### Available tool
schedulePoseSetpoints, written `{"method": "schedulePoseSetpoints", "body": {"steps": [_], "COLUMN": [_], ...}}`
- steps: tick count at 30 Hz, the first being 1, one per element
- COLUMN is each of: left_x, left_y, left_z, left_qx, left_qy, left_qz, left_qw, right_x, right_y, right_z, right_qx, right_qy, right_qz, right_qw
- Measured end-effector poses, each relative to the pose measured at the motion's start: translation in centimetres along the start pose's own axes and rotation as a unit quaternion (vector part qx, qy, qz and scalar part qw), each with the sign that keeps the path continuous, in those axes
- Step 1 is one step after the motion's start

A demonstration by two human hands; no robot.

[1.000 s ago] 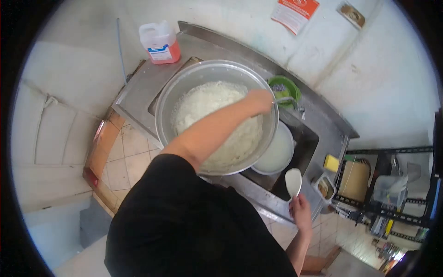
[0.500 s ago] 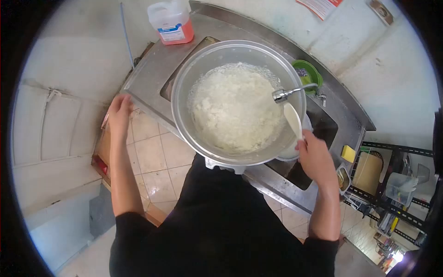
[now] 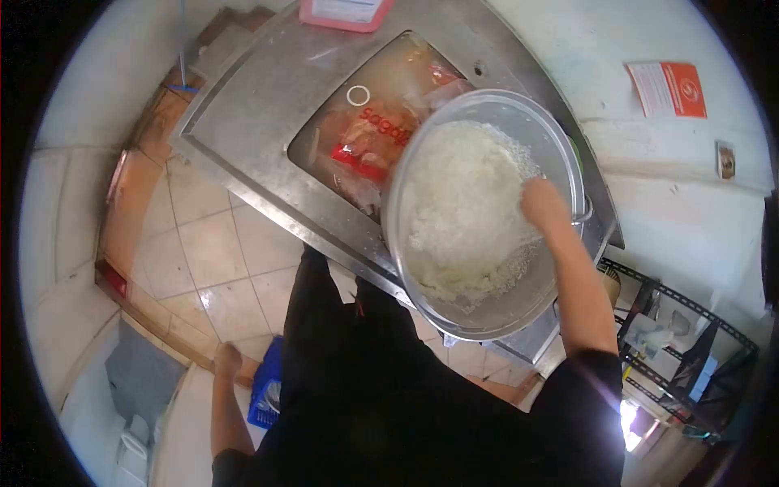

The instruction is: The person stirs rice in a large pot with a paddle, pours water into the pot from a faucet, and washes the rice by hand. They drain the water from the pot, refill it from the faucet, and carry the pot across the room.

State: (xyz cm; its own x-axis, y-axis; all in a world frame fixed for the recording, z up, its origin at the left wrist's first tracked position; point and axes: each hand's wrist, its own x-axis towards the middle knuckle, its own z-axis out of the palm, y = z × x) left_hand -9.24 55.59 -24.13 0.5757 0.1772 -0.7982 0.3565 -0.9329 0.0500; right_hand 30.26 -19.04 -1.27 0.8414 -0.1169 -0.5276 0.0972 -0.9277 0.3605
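Observation:
Heaped white rice [image 3: 466, 199] fills much of a large metal pot [image 3: 499, 325], with looser grains along its right side. My right hand [image 3: 545, 204] is closed and low over the rice at the right side of the pot. The white rice paddle seen in it half a second ago is now hidden by the hand or the rice. Away from the counter, at lower left, my left hand [image 3: 228, 357] hangs with its fingers curled in and nothing visible in them. A blue plastic basket [image 3: 268, 381] is nearest to it.
The pot stands tilted at the steel counter [image 3: 243, 122], partly over a sink basin [image 3: 324, 134] holding plastic bags with red print. A jug of pink liquid [image 3: 349, 16] is at the back. A black metal shelf [image 3: 690, 296] stands at right, and a tiled floor [image 3: 207, 252] lies below.
My view has turned, and the pot appears farther right, uncovering the basin with bags. My right hand has moved in over the rice. My left hand has dropped lower, away from the counter.

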Motion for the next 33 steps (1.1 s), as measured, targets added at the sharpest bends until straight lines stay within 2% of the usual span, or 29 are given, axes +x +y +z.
{"method": "schedulePoseSetpoints", "body": {"steps": [2,3,4,5,7,8,10,11,12,13,14,15,16,17,18,19,20,21,22,23,24,25,26,27,28,29,30,32,33], "left_x": [-7.2,-8.1,-8.8,-9.4,-9.6,-8.7,-7.2,-6.4,-5.8,-5.1,-4.1,-3.0,-2.3,-1.9,-1.3,-0.2,-0.2,-0.9,-1.5,-1.4,-1.8,-2.7,-3.1,-3.4,-2.8,-1.6,-0.9,-1.8,-1.6], "left_y": [0.5,-2.6,-6.3,-9.3,-11.5,-11.9,-12.1,-11.9,-10.4,-8.2,-5.6,-2.6,-0.2,1.4,2.6,3.4,3.7,3.2,2.0,-0.6,-2.7,-4.7,-5.0,-5.2,-3.5,-0.9,0.6,1.4,0.8], "left_z": [-3.4,-1.3,1.4,3.2,4.4,4.5,6.0,7.1,6.1,5.2,4.2,2.8,1.5,0.4,-0.8,-1.5,-2.0,-2.1,-2.3,-1.7,0.6,3.4,3.1,2.7,0.1,-1.7,-1.4,-0.9,-0.1], "left_qx": [-0.054,-0.085,-0.15,-0.222,-0.319,-0.354,-0.415,-0.437,-0.557,-0.483,-0.408,-0.4,-0.388,-0.385,-0.414,-0.446,-0.45,-0.554,-0.645,-0.63,-0.627,-0.506,-0.438,-0.364,-0.382,-0.403,-0.407,-0.594,-0.544], "left_qy": [-0.083,-0.114,-0.157,-0.188,-0.211,-0.21,-0.214,-0.219,-0.155,-0.214,-0.267,-0.27,-0.275,-0.274,-0.247,-0.216,-0.214,-0.161,-0.103,-0.154,-0.15,-0.118,-0.105,-0.089,-0.145,-0.202,-0.208,-0.14,-0.185], "left_qz": [-0.113,-0.159,-0.203,-0.255,-0.327,-0.344,-0.349,-0.341,-0.38,-0.381,-0.376,-0.338,-0.3,-0.301,-0.259,-0.214,-0.217,-0.244,-0.265,-0.296,-0.296,-0.264,-0.24,-0.219,-0.243,-0.268,-0.273,-0.295,-0.299], "left_qw": [0.989,0.977,0.955,0.922,0.864,0.844,0.813,0.803,0.722,0.759,0.788,0.808,0.827,0.828,0.837,0.842,0.84,0.78,0.71,0.701,0.705,0.813,0.86,0.901,0.88,0.852,0.847,0.735,0.761], "right_x": [-0.5,0.8,2.3,3.2,4.7,5.0,1.6,-0.1,-1.6,-1.8,-1.6,-1.0,0.1,1.9,2.7,2.5,1.6,0.7,-0.2,-1.4,-1.8,0.6,1.6,2.2,3.1,4.0,3.2,0.2,0.9], "right_y": [3.0,2.8,2.5,2.3,-1.8,-0.6,0.0,0.6,1.2,1.2,1.1,0.9,-0.1,-2.0,-3.0,-2.1,-0.3,0.3,-0.1,-0.5,-0.7,2.2,1.2,-0.5,-1.3,0.1,1.4,2.6,3.2], "right_z": [-5.1,-5.3,-4.9,-3.7,4.5,4.9,0.4,-2.5,-4.8,-5.9,-6.8,-7.2,-4.2,1.0,4.0,3.0,1.6,-0.2,-2.9,-6.1,-7.5,-2.0,0.9,2.8,4.0,4.9,2.6,-3.9,-2.8], "right_qx": [-0.122,-0.124,-0.07,-0.015,0.013,0.013,-0.076,-0.105,-0.131,-0.126,-0.094,-0.06,-0.057,-0.038,-0.019,-0.016,-0.071,-0.125,-0.122,-0.028,0.068,0.048,0.051,-0.007,-0.068,-0.016,-0.023,-0.112,-0.109], "right_qy": [-0.032,-0.034,-0.008,0.017,0.049,0.057,0.056,0.009,-0.039,-0.042,0.016,0.075,0.075,0.06,0.045,0.051,0.034,0.014,0.01,0.056,0.103,0.148,0.143,0.07,0.002,-0.005,-0.009,-0.04,-0.05], "right_qz": [-0.046,-0.045,-0.01,0.026,0.026,0.032,-0.185,-0.169,-0.149,-0.148,-0.051,0.047,0.05,0.062,0.074,0.075,-0.039,-0.16,-0.168,-0.049,0.076,0.051,0.058,0.006,-0.047,-0.027,-0.033,-0.097,-0.098], "right_qw": [0.991,0.991,0.997,0.999,0.998,0.998,0.978,0.98,0.979,0.98,0.994,0.994,0.994,0.996,0.996,0.996,0.996,0.979,0.978,0.997,0.99,0.986,0.987,0.997,0.997,0.999,0.999,0.988,0.988]}}
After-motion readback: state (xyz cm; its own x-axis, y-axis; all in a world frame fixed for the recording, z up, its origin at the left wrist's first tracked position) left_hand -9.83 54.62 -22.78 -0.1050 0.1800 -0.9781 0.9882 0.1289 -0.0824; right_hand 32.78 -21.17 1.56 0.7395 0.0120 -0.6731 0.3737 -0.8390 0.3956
